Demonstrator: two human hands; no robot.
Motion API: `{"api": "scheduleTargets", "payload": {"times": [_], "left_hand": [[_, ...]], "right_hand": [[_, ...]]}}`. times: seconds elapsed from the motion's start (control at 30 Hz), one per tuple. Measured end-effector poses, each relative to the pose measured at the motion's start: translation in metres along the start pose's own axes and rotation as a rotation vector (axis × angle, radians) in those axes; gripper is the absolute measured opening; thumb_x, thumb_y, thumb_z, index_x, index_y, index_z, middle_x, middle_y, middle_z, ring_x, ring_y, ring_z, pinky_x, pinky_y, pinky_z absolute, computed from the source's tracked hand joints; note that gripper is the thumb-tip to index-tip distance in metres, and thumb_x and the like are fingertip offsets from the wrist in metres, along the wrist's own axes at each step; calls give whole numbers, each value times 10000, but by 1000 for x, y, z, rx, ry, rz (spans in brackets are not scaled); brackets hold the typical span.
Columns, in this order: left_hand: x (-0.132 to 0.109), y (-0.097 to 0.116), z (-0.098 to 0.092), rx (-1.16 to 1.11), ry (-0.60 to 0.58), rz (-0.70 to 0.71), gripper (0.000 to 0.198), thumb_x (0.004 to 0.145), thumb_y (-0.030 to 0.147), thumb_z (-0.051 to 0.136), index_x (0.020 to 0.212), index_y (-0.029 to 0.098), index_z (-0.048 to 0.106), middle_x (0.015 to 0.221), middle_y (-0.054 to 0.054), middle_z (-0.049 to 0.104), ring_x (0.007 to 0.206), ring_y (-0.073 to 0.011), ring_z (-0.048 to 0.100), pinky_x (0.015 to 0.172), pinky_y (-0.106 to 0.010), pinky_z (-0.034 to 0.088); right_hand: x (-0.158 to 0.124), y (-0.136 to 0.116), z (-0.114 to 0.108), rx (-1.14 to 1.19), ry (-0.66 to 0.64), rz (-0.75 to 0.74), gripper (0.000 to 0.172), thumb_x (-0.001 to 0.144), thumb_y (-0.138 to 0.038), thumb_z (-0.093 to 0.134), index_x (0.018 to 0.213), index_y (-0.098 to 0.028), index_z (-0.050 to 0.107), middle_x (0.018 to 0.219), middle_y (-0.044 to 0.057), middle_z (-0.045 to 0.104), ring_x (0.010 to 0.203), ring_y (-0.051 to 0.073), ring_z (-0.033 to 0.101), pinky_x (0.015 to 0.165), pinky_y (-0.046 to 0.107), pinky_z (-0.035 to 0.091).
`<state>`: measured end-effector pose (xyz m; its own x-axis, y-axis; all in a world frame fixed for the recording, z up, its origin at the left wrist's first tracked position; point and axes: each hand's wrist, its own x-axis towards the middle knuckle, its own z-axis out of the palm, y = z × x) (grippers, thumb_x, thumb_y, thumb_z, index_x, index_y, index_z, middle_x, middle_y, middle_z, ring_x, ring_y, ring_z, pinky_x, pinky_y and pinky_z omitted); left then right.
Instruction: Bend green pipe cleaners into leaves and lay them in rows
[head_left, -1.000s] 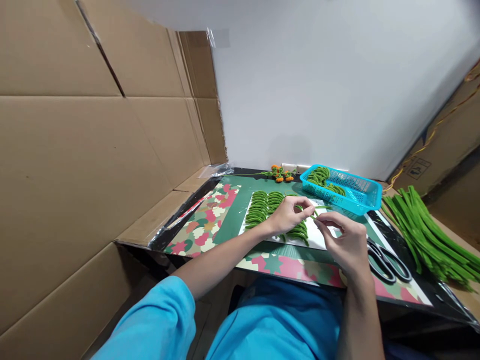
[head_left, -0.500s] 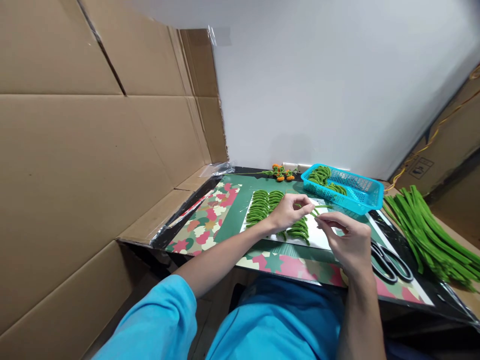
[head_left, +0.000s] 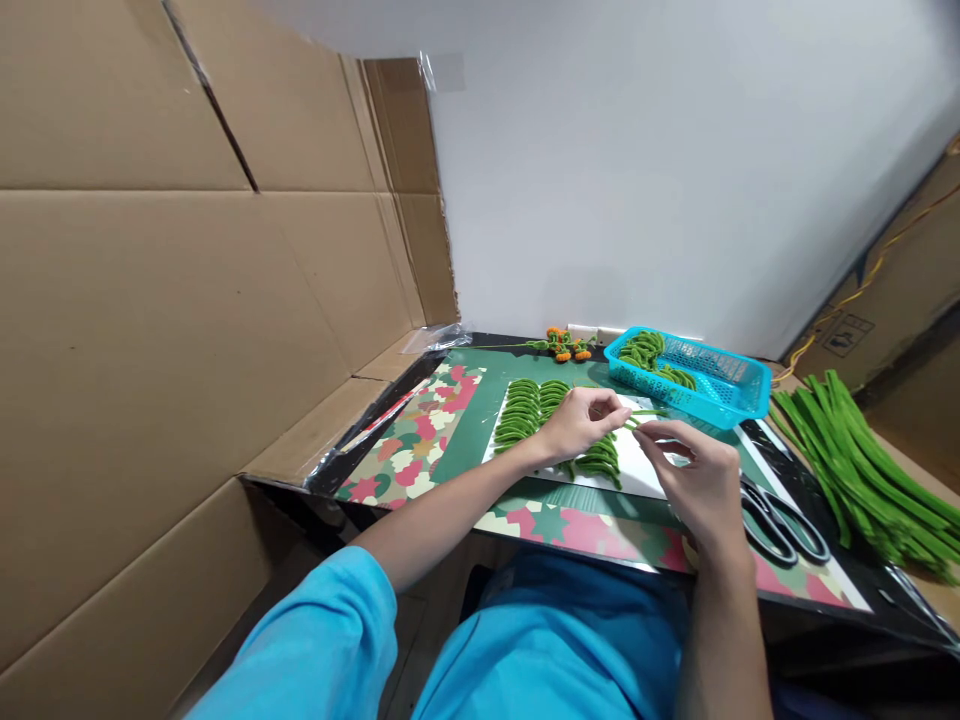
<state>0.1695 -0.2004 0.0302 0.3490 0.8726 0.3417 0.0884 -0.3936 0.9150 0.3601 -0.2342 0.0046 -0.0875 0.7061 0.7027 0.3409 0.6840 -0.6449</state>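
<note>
Between my two hands, over the white sheet (head_left: 641,472), is a short green pipe cleaner (head_left: 632,422). My left hand (head_left: 579,425) pinches one end of it with thumb and forefinger. At its other end the fingertips of my right hand (head_left: 697,475) are also pinched together. Below and left of my hands, bent green pipe cleaner pieces (head_left: 517,412) lie in neat columns on the sheet. My left hand and wrist hide part of these columns. A pair of scissors (head_left: 780,525) with dark, grey-edged handles lies right of my right hand, its blades hidden.
A blue plastic basket (head_left: 731,408) holding more bent green pieces stands at the back right. Long green pipe cleaners (head_left: 862,475) lie bundled at the far right. Orange flowers with green stems (head_left: 566,347) rest at the back edge. Cardboard (head_left: 322,270) walls the left side.
Both hands stay nearly in place, still pinching the pipe cleaner. The fingertips of my right hand have shifted very slightly, and the whole view has moved a touch.
</note>
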Motion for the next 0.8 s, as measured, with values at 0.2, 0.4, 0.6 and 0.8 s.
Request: {"api": "scheduleTargets", "payload": {"times": [0.2,0.4,0.6,0.8], "left_hand": [[-1,4,1,2,-4,-10,487,840,611,753,778,144,629,694,23,523,631,-109,438,628,-264,356],[-1,1,1,-8,0,-3,474,848,598,752,787,143,636,705,22,529,637,-109,445,633,-264,357],[-1,1,2,-47,-1,-1,456,854,574,762,796,138,642,706,23,525,638,-106,443,628,-260,350],[-1,3,4,-78,4,14,458,839,565,784,789,128,657,694,20,538,630,-102,444,632,-258,365]], "right_hand": [[-1,-2,-2,10,17,21,117,959,-317,718,925,-222,777,879,46,794,727,210,746,671,338,674],[-1,0,-2,16,6,23,107,956,-311,722,935,-221,778,889,41,796,756,211,749,682,334,671],[0,-1,-3,9,1,16,113,957,-305,714,934,-220,785,875,40,799,736,210,748,664,331,663],[-1,1,-3,4,0,34,117,957,-304,713,945,-219,793,884,40,800,731,200,744,639,307,650]]}}
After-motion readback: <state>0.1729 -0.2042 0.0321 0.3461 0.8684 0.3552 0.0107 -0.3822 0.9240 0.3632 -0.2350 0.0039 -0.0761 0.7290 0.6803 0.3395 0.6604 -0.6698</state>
